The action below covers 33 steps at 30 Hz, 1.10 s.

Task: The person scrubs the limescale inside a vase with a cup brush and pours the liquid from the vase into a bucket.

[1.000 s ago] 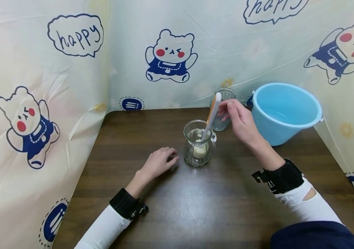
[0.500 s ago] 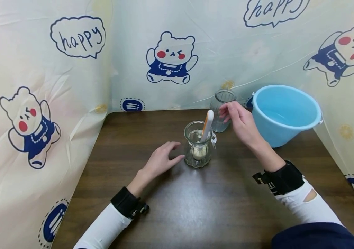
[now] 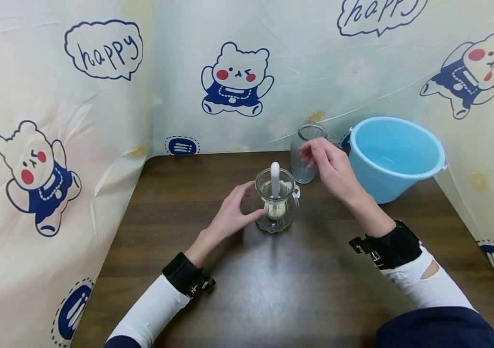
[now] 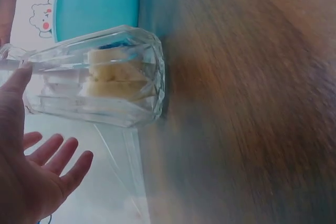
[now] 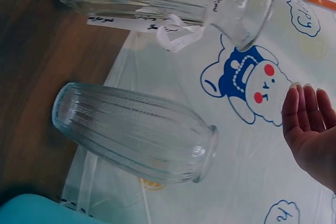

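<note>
A clear glass jar (image 3: 261, 220) with a white ribbon at its neck stands upright on the table. Inside it is a sponge brush (image 3: 275, 180): its pale grey handle, orange-backed in the right wrist view, sticks out of the mouth, and a pale yellow sponge head (image 4: 113, 72) shows low through the glass. My left hand (image 3: 234, 212) is spread at the jar's left side, thumb near the front; whether it touches the glass I cannot tell. Beyond and to the right, my right hand (image 3: 332, 166) hovers with loosely bent fingers, holding nothing.
Behind my right hand stands a taller ribbed glass vase (image 5: 136, 135), close to the printed cloth backdrop (image 3: 177, 106). A light blue bucket (image 3: 388, 181) stands at the back right of the brown wooden table (image 3: 168, 193).
The brush handle has swung from leaning right to nearly upright and sits lower in the jar. My left hand has moved right to the jar and spread. The right hand stays almost still.
</note>
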Each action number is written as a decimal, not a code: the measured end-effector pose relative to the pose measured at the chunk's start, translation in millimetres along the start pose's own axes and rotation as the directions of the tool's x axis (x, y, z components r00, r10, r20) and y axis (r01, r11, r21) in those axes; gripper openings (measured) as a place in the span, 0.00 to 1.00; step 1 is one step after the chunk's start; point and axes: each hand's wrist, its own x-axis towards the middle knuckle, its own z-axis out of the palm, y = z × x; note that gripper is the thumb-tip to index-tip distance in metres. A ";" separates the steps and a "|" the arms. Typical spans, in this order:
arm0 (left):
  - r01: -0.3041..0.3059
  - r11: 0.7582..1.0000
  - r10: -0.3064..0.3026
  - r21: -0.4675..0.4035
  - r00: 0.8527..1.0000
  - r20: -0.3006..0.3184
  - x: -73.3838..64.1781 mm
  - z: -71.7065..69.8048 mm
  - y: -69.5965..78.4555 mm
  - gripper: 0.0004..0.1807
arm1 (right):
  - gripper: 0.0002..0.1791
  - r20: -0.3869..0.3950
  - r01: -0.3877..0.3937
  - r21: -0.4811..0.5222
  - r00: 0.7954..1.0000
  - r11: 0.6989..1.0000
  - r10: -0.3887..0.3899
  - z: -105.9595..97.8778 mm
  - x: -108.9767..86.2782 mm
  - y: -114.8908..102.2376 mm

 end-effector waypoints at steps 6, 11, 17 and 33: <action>0.022 0.991 -0.020 -0.130 1.000 0.020 10.6 7.2 3.8 0.46 | 0.15 0.079 0.072 0.046 0.994 0.996 -0.076 5.1 0.6 -21.0; 0.018 0.979 -0.012 -0.205 0.999 0.030 18.3 16.3 6.9 0.48 | 0.24 0.189 0.153 0.055 0.969 0.987 -0.160 10.9 -1.8 -24.3; 0.067 0.944 -0.053 -0.324 0.997 0.054 23.8 24.2 10.2 0.50 | 0.23 0.292 0.244 0.083 0.921 0.966 -0.258 20.4 -5.7 -26.1; 0.070 0.890 -0.053 -0.450 0.997 0.049 29.6 27.2 36.1 0.45 | 0.06 0.255 0.094 0.320 0.950 0.943 -0.181 46.9 0.2 -22.4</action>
